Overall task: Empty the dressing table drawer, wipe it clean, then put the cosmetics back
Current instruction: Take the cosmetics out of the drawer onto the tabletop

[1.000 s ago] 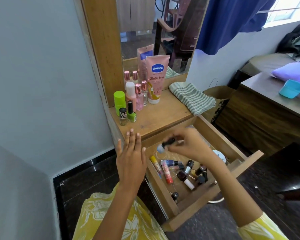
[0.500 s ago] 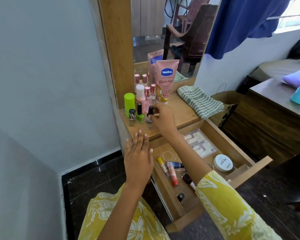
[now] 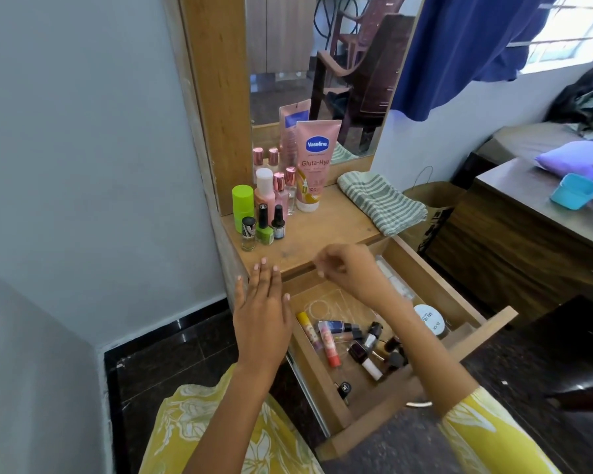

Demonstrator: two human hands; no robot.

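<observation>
Right hand (image 3: 350,268) is back over the drawer (image 3: 435,289) now, nail polish (image 3: 278,226) left up on the worktop (image 3: 329,227).
Cosmetics (image 3: 353,340) sit jumbled in the open drawer; left hand (image 3: 262,309) flat, fingers straight, at the worktop edge; right hand's fingers loosely curled, holding nothing.

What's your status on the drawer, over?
Left hand flat and open at the drawer's corner; right hand empty, fingers loosely curled above the drawer. Nail polishes and tubes remain inside. Nothing in the way.
</observation>
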